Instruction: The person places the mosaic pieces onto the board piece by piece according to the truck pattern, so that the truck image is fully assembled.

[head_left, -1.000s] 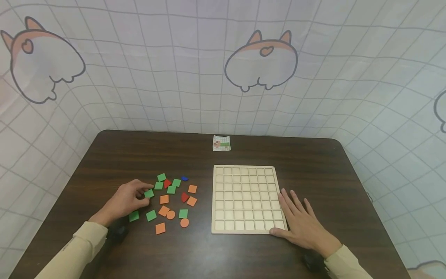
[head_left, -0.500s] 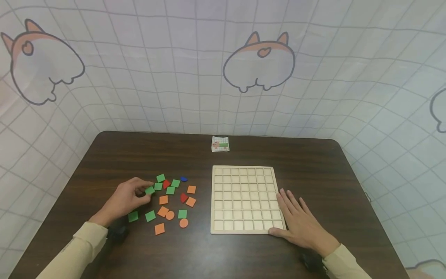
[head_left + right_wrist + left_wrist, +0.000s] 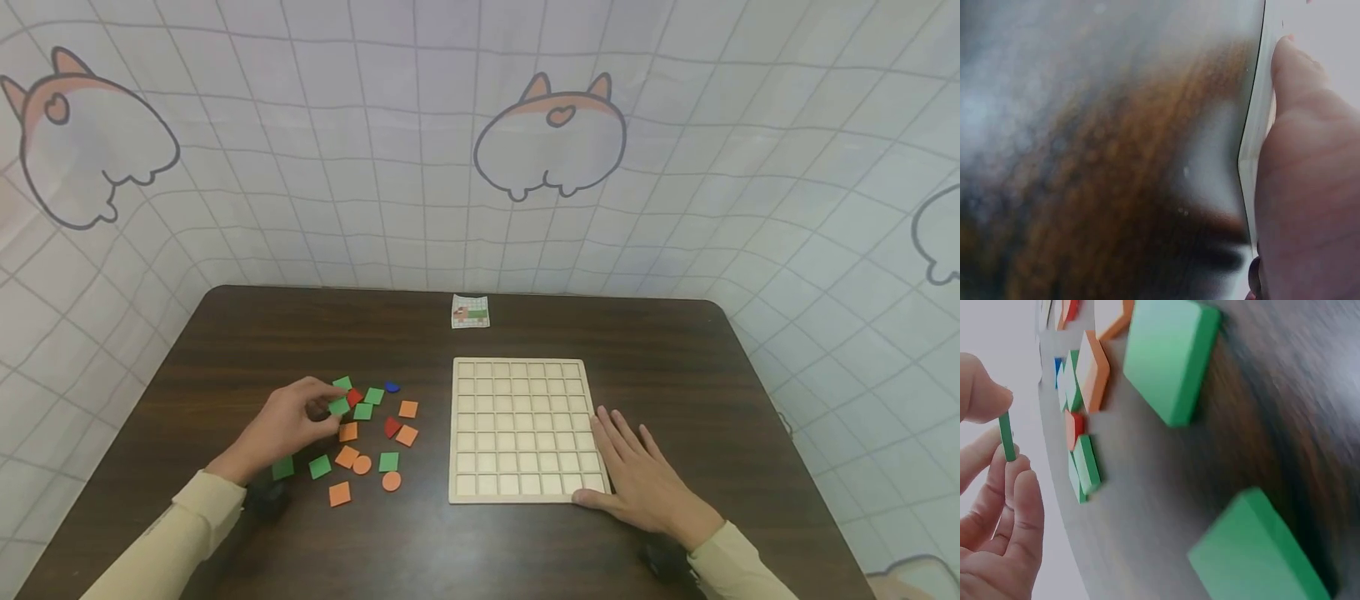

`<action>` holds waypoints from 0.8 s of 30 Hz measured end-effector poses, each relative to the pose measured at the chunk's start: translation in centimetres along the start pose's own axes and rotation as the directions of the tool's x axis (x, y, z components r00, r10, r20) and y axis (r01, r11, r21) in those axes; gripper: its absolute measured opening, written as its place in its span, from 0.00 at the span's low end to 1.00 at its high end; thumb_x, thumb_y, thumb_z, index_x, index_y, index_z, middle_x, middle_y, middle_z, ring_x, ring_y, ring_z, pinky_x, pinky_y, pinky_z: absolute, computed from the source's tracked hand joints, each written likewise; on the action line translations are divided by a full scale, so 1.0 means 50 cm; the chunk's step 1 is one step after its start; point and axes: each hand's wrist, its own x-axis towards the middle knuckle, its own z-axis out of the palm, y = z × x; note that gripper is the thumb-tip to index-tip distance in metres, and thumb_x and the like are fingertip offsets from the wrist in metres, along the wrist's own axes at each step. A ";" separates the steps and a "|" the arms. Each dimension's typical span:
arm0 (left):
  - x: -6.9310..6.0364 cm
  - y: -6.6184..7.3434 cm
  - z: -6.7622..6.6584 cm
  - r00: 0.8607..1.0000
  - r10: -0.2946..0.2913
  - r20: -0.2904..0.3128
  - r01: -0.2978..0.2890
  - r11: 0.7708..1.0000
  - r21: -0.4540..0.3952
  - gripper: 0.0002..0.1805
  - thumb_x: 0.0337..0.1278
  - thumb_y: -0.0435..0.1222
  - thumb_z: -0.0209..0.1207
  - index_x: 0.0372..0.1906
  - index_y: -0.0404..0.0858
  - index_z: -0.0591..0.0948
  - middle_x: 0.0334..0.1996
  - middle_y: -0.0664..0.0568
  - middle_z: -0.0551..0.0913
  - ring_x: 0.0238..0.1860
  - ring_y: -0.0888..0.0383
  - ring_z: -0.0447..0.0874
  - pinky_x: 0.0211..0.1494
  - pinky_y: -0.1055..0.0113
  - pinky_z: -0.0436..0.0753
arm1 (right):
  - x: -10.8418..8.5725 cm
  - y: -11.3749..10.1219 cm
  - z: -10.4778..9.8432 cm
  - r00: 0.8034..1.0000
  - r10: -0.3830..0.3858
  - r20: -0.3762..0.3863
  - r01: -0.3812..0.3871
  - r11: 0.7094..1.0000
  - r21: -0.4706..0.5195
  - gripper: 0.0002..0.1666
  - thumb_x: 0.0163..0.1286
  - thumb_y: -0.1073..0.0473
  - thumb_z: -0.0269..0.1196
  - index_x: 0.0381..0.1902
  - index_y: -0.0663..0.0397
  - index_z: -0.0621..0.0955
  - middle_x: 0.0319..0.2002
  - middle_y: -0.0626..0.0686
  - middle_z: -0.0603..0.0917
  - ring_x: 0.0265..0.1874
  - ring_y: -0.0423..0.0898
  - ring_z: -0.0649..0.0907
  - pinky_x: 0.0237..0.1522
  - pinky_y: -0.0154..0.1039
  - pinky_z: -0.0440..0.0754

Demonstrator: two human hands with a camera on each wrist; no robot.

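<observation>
Left hand [image 3: 291, 423]: grip pinching a thin green square tile [image 3: 340, 406] between thumb and fingertips; left wrist view gives the tile edge-on. Tile sits over the left side of the dark brown wood-grain counter [image 3: 495, 550], at the near-left of a loose scatter.

In the scatter: more green square tiles [image 3: 388, 462], orange square tiles [image 3: 340, 494], two orange round discs [image 3: 391, 482], two red pieces [image 3: 392, 427], and a small blue piece [image 3: 392, 387] at the far side. One red piece lies just beyond the held tile.

Right hand [image 3: 645, 479]: grip spread, fingers straight, laid along the right edge of a pale wooden grid board [image 3: 519, 422], thumb at its near right corner. Board lies flat, right of the scatter.

Far edge of counter: small white card [image 3: 470, 312] with a coloured grid picture. Behind: white curtain [image 3: 360, 167], grey grid lines, cartoon animal prints. Both sleeves [image 3: 197, 521] beige.
</observation>
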 end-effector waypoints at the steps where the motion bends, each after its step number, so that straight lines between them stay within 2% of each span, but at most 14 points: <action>1: 0.003 0.003 0.002 1.000 0.009 0.001 -0.009 1.000 0.002 0.21 0.59 0.35 0.67 0.58 0.39 0.85 0.46 0.50 0.84 0.43 0.56 0.83 0.45 0.60 0.85 | -0.001 0.000 0.000 1.000 -0.002 -0.006 0.002 1.000 -0.003 0.66 0.65 0.20 0.58 0.83 0.59 0.53 0.85 0.61 0.50 0.83 0.63 0.55 0.78 0.71 0.53; 5: 0.012 0.017 0.009 0.999 0.036 0.017 -0.036 0.999 0.003 0.21 0.59 0.36 0.67 0.59 0.40 0.86 0.45 0.52 0.84 0.43 0.57 0.82 0.47 0.60 0.85 | -0.003 0.001 -0.002 1.000 -0.004 -0.009 0.004 1.000 0.001 0.65 0.66 0.21 0.58 0.83 0.59 0.53 0.85 0.61 0.50 0.83 0.63 0.55 0.78 0.72 0.53; 9: 0.021 0.030 0.013 0.999 0.036 0.038 -0.036 0.999 -0.005 0.21 0.60 0.36 0.67 0.59 0.41 0.86 0.45 0.53 0.84 0.45 0.57 0.83 0.48 0.59 0.85 | -0.003 0.002 -0.001 1.000 -0.002 -0.005 0.002 1.000 0.010 0.66 0.66 0.21 0.58 0.84 0.58 0.52 0.85 0.60 0.49 0.84 0.63 0.54 0.79 0.72 0.49; 15: 0.045 0.054 0.015 0.996 0.052 0.071 -0.049 0.998 -0.035 0.21 0.61 0.37 0.66 0.60 0.44 0.85 0.48 0.54 0.84 0.44 0.57 0.82 0.41 0.65 0.81 | -0.001 0.000 0.004 0.999 -0.013 -0.034 0.012 1.000 -0.022 0.65 0.66 0.20 0.57 0.83 0.59 0.53 0.85 0.60 0.51 0.84 0.62 0.55 0.79 0.71 0.50; 20: 0.074 0.086 0.019 0.991 0.104 0.089 -0.099 0.994 -0.051 0.21 0.61 0.37 0.66 0.59 0.42 0.85 0.48 0.54 0.84 0.43 0.54 0.82 0.40 0.68 0.80 | -0.003 0.001 0.003 1.000 -0.004 -0.021 0.004 1.000 -0.027 0.65 0.67 0.20 0.56 0.83 0.59 0.53 0.85 0.60 0.50 0.84 0.61 0.55 0.79 0.71 0.51; 24: 0.091 0.114 0.026 0.985 0.139 0.105 -0.136 0.990 -0.040 0.22 0.61 0.38 0.66 0.60 0.40 0.85 0.48 0.54 0.84 0.46 0.52 0.85 0.44 0.67 0.83 | -0.003 0.001 0.002 1.000 0.000 -0.016 0.000 0.999 -0.034 0.65 0.66 0.19 0.55 0.83 0.59 0.53 0.85 0.60 0.51 0.84 0.61 0.55 0.79 0.70 0.51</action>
